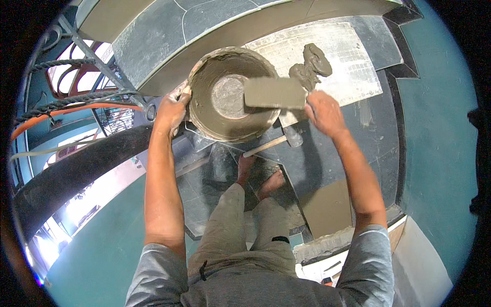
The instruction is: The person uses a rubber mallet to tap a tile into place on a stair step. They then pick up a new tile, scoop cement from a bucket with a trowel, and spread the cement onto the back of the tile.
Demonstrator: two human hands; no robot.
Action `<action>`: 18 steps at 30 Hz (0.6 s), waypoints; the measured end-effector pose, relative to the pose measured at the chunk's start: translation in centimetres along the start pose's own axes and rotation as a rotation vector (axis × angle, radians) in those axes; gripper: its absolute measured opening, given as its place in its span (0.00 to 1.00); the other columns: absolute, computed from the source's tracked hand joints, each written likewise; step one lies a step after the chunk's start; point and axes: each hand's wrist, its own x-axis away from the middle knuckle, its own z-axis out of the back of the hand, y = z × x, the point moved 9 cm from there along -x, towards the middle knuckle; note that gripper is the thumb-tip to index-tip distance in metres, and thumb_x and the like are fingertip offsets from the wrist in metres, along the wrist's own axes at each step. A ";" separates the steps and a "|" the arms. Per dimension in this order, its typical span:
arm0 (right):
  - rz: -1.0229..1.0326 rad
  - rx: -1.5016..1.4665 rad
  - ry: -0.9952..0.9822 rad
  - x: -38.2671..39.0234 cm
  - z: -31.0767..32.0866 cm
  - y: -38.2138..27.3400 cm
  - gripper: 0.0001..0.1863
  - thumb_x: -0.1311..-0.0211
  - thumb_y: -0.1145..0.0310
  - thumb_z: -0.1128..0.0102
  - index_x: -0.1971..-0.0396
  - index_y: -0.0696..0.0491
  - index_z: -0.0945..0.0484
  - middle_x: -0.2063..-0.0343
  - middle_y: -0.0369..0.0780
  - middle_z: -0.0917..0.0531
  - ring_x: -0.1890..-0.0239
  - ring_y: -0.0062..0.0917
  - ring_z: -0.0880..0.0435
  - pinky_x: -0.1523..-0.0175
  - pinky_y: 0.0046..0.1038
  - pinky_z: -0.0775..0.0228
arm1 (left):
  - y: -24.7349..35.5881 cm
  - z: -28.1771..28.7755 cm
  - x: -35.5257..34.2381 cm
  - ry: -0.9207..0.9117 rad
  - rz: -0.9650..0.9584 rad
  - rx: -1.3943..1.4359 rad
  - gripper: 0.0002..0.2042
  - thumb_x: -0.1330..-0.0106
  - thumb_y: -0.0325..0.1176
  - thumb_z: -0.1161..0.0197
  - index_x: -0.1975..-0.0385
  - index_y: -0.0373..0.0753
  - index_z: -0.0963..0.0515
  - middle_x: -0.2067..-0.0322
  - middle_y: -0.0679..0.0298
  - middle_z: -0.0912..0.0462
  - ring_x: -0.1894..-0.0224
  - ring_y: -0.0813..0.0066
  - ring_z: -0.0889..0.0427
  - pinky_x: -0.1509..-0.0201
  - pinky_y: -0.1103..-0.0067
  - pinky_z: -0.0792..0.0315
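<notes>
My left hand (175,106) grips the near-left rim of a round bucket (202,84), which is tipped so that its inside shows. Grey mortar coats the bucket's walls, and a paler round bottom shows through. My right hand (325,113) is closed around the handle of a trowel (274,93), mostly hidden by the fingers. The trowel's broad rectangular blade, smeared with mortar and slightly blurred, reaches left over the bucket's right rim. Just beyond my right hand, thick lumps of wet mortar (312,65) lie on a pale, grid-backed tile (353,61).
A hammer (266,146) with a wooden handle lies near my bare feet (270,184). Behind the bucket rises a step (215,33). Metal railing (94,53) and rope stand at left, a teal wall (440,143) at right. A brown tile (327,210) lies nearby.
</notes>
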 end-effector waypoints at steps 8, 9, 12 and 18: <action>-0.012 -0.021 -0.038 -9.5 0.7 1.5 0.18 0.22 0.53 0.46 0.54 0.54 0.23 0.57 0.50 0.16 0.53 0.52 0.17 0.48 0.49 0.24 | -0.1 -0.9 -0.6 -0.103 0.066 -0.045 0.22 0.20 0.38 0.40 0.32 0.36 0.23 0.44 0.67 0.15 0.47 0.75 0.19 0.36 0.78 0.28; -0.046 -0.021 -0.053 -10.0 0.7 1.6 0.18 0.21 0.53 0.47 0.53 0.54 0.22 0.56 0.51 0.15 0.53 0.52 0.17 0.47 0.49 0.24 | 0.2 -1.0 -0.5 -0.110 0.041 -0.041 0.21 0.21 0.39 0.39 0.34 0.36 0.22 0.45 0.64 0.14 0.47 0.73 0.18 0.36 0.77 0.27; -0.230 -0.018 0.025 -9.5 2.3 2.4 0.23 0.21 0.49 0.49 0.47 0.54 0.21 0.51 0.52 0.14 0.50 0.52 0.16 0.46 0.48 0.24 | 0.2 -1.5 -0.3 -0.104 0.011 -0.024 0.20 0.22 0.40 0.38 0.37 0.36 0.19 0.44 0.58 0.13 0.43 0.71 0.18 0.34 0.76 0.29; -0.508 -0.318 0.328 -0.7 6.3 3.4 0.25 0.20 0.48 0.52 0.54 0.57 0.20 0.63 0.54 0.14 0.58 0.54 0.15 0.52 0.48 0.24 | -1.5 -1.5 0.0 -0.077 0.056 -0.018 0.21 0.21 0.40 0.38 0.34 0.36 0.21 0.41 0.62 0.15 0.41 0.75 0.20 0.32 0.78 0.31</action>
